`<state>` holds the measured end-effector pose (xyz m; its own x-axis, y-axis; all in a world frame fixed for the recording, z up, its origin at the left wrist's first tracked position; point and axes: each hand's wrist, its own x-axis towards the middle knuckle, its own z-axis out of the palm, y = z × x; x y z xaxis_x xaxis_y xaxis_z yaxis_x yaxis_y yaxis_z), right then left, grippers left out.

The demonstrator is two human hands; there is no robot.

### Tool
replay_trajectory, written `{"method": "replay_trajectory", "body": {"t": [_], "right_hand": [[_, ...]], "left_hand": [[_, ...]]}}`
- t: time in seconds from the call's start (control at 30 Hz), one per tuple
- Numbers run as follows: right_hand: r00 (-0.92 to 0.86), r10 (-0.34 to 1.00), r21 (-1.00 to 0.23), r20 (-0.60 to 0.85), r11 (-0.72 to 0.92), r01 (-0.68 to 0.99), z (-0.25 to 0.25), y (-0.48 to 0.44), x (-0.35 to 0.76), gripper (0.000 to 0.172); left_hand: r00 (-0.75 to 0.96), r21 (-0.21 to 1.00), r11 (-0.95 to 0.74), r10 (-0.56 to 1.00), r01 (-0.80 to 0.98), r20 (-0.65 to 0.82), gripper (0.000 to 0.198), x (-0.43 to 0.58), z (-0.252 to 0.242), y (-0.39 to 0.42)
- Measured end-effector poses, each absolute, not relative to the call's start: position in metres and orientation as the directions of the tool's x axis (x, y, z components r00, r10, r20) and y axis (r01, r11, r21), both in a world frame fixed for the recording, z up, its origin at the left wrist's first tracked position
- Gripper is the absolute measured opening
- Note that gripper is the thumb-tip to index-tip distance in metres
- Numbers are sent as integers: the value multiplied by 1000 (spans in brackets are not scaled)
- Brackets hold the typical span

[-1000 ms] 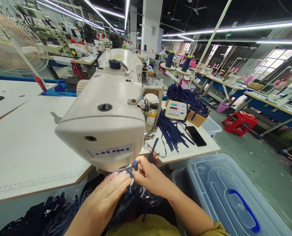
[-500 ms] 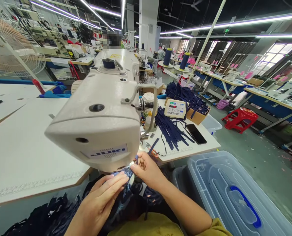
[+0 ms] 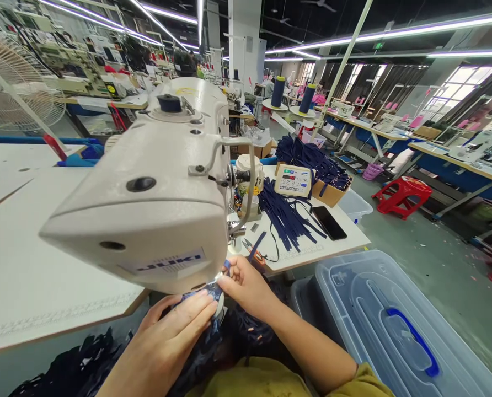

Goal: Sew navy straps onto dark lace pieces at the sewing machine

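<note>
Beneath the head of a white sewing machine (image 3: pixel 146 231), a piece of dark blue patterned fabric (image 3: pixel 213 289) lies by the stitching area, lit by a small lamp. My left hand (image 3: pixel 177 331) rests on this fabric with its fingers stretched out flat and side by side; its thumb is partly hidden. On the right, my right hand (image 3: pixel 246 286) pinches a narrow navy strap (image 3: pixel 226 267) between thumb and fingers, close to the fabric's edge. The machine head hides the needle and presser foot. More dark fabric hangs below my hands.
Right of the machine lie orange-handled scissors (image 3: pixel 256 252), a bundle of navy strips (image 3: pixel 285 218), a control panel (image 3: pixel 293 181) and a phone (image 3: pixel 329 223). A cardboard box (image 3: pixel 332 193) holds more strips. A lidded plastic bin (image 3: pixel 378 309) stands at lower right.
The view has shifted slightly, and the machine head appears farther left and larger. Both hands keep their places at the fabric and strap, with hardly any other movement.
</note>
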<state>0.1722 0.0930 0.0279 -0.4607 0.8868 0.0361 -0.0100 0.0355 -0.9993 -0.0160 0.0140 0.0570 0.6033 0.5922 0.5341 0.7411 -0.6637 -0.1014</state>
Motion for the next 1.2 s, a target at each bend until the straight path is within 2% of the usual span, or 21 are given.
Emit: {"method": "replay_trajectory", "body": {"t": [0.13, 0.3, 0.43, 0.63, 0.8, 0.9, 1.2], "right_hand": [[-471, 879, -997, 77, 83, -8, 33, 109, 170, 16], [-507, 855, -962, 109, 219, 163, 46, 120, 160, 4], [-504, 849, -920, 160, 313, 235, 44, 124, 153, 8], [-497, 846, -889, 195, 367, 275, 41, 130, 148, 15], [-577, 762, -855, 294, 480, 197, 40, 134, 145, 19], [-556, 780, -847, 287, 478, 233, 37, 136, 144, 17], [-549, 793, -849, 263, 461, 259, 40, 130, 146, 23]], "left_hand": [[523, -137, -551, 642, 823, 561, 27, -5, 57, 10], [421, -197, -410, 576, 890, 701, 26, 6, 43, 6], [341, -137, -350, 630, 927, 697, 25, 18, 53, 2], [283, -99, -305, 651, 947, 704, 24, 29, 63, 1], [326, -158, -299, 677, 941, 660, 24, 25, 53, -1], [339, -185, -292, 669, 938, 661, 25, 23, 49, -3], [300, -151, -272, 667, 950, 682, 26, 27, 46, 1]]}}
